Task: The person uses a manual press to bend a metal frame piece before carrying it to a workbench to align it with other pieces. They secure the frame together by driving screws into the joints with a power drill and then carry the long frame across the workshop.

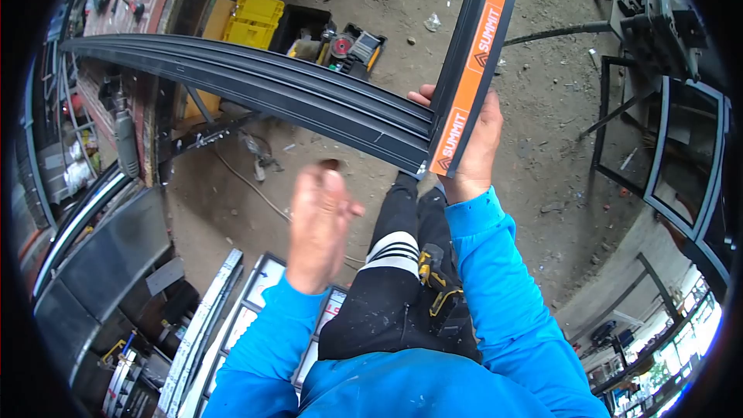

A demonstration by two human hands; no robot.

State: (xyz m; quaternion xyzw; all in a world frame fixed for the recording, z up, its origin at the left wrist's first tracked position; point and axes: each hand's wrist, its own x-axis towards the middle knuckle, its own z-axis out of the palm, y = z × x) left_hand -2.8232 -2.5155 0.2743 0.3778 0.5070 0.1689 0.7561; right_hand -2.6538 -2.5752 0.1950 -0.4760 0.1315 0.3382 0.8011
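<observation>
The left fingers (306, 192) blur; the top edge crops the orange-labelled profile (472, 66).

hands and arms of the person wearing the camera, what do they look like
The left hand, blurred, and the right hand wear no gloves. The sleeves are bright blue, long and wrinkled, reaching the wrists, with no lettering visible.

SUMMIT, right there on the orange strip (472, 77) along my bar (460, 31), white capitals, and SUMMIT again further up, each beside a dark chevron (445, 163)! Red marks (333, 310) on the white panel (308, 361), too small to read.
</observation>
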